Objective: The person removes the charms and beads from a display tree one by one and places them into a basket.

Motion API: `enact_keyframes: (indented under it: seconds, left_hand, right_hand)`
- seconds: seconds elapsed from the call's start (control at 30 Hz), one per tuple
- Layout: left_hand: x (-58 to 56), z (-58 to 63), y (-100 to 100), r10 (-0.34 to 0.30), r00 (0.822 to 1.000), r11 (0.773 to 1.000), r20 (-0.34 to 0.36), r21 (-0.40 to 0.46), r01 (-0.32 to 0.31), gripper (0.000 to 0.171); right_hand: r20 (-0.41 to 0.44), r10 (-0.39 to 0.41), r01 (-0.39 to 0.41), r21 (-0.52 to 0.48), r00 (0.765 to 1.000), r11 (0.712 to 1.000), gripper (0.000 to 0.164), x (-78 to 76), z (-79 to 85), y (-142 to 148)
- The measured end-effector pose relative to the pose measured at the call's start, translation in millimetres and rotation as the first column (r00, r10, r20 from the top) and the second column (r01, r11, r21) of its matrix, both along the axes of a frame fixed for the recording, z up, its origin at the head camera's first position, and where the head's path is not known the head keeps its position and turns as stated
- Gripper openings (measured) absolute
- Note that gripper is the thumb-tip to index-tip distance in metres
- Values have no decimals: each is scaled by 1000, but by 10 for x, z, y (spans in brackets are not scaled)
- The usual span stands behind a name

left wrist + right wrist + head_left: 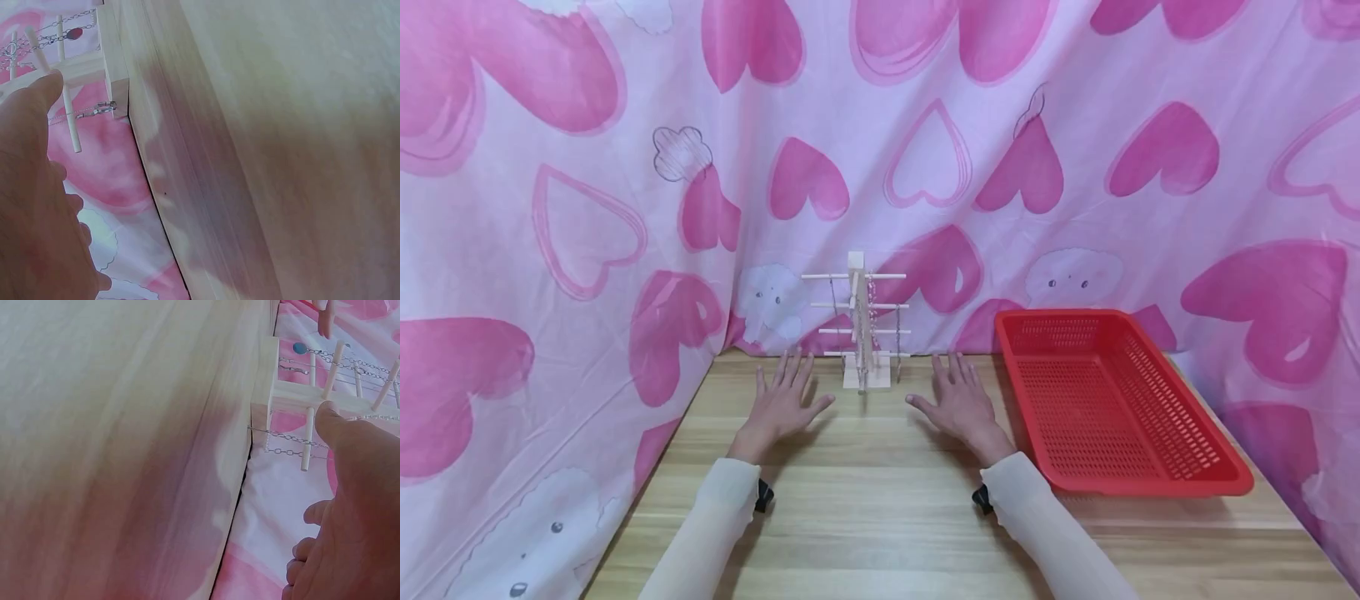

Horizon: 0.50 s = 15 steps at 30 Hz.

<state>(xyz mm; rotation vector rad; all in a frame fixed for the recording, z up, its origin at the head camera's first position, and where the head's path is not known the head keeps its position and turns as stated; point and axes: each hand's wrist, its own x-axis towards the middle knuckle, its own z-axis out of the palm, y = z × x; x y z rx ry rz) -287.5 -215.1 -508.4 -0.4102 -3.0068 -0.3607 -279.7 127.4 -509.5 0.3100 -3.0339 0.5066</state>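
A pale wooden rack (857, 262) with several thin pegs stands upright at the table's far edge, with metal chains (898, 333) hanging from the pegs. To its left is my left hand (781, 407), palm down with fingers spread and nothing held. My right hand (961, 407) mirrors it on the rack's right, also spread and holding nothing. Both thumbs point in toward the rack's base. A dark red pendant (74, 34) shows on a chain in the left wrist view. In the right wrist view, a round blue pendant (300, 348) hangs among the chains.
A red perforated plastic basket (1142, 485) sits on the right of the wooden table (865, 508), beside my right hand. Pink heart-patterned cloth (925, 158) encloses the table at the back and sides. Each wrist carries a small black device (764, 496).
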Motion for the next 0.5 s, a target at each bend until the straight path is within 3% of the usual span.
enact_keyframes:
  seconds: [0.33,0.5]
  left_hand:
    - [-21,-22,15,-9,1000,1000,-5,6,10,93]
    - [-52,-1,68,-42,997,997,-57,67,46,78]
  right_hand:
    - [-32,10,-11,-26,999,1000,101,-13,52,-124]
    - [-124,-26,15,-89,992,996,89,-63,117,-174]
